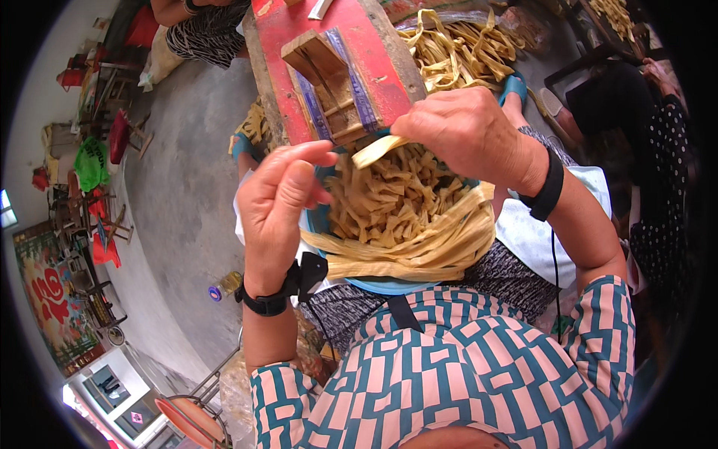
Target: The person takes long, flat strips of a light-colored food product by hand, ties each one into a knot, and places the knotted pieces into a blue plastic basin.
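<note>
My right hand (468, 132) pinches a short yellowish dried strip (379, 150) just past the bench's near end. My left hand (286, 196), fingers apart and a little blurred, is left of the strip; nothing shows in it. Between and below the hands, a blue basin (377, 286) holds a heap of short cut strips (392, 196). A bundle of long flat strips (412, 252) lies across its near side. Beyond the hands, a wooden cutting jig (317, 62) with a thin dark bar stands on the red bench top (280, 45), flanked by purple printed bands.
More long strips (454, 47) are heaped on the floor right of the bench. Another person's patterned clothing (205, 36) shows at upper left, and a person in dark dotted clothing (659, 168) is at right. A lidded jar (227, 285) is at left.
</note>
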Tool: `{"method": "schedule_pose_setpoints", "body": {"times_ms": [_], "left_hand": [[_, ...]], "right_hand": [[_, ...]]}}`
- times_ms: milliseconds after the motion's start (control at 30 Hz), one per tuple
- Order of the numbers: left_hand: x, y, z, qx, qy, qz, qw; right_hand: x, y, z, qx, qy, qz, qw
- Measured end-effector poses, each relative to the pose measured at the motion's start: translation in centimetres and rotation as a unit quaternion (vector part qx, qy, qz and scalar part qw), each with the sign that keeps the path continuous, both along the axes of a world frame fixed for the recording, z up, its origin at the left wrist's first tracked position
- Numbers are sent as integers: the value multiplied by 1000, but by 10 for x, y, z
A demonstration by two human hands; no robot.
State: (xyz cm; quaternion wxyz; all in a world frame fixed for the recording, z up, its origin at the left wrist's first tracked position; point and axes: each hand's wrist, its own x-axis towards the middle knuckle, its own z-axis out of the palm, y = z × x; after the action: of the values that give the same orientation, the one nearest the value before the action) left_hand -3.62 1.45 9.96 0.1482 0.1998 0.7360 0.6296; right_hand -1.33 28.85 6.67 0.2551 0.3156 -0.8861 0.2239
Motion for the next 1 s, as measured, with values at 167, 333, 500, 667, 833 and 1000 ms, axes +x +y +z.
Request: {"method": "schedule_pose_setpoints", "body": {"times_ms": [167, 333, 500, 667, 833, 1000], "left_hand": [[20, 10, -3, 55, -296, -168, 939], [44, -6, 9, 224, -290, -147, 919], [51, -9, 33, 376, -149, -199, 893], [61, -7, 43, 428, -110, -162, 883], [72, 0, 40, 115, 163, -144, 969], [86, 19, 28, -243, 518, -75, 817]], "right_hand": [[20, -29, 23, 43, 120, 41, 991], [34, -21, 29, -26, 5, 56, 998], [44, -20, 50, -139, -59, 86, 985], [60, -18, 44, -163, -147, 110, 969], [83, -32, 30, -254, -294, 162, 907], [95, -33, 32, -328, -417, 153, 834]]}}
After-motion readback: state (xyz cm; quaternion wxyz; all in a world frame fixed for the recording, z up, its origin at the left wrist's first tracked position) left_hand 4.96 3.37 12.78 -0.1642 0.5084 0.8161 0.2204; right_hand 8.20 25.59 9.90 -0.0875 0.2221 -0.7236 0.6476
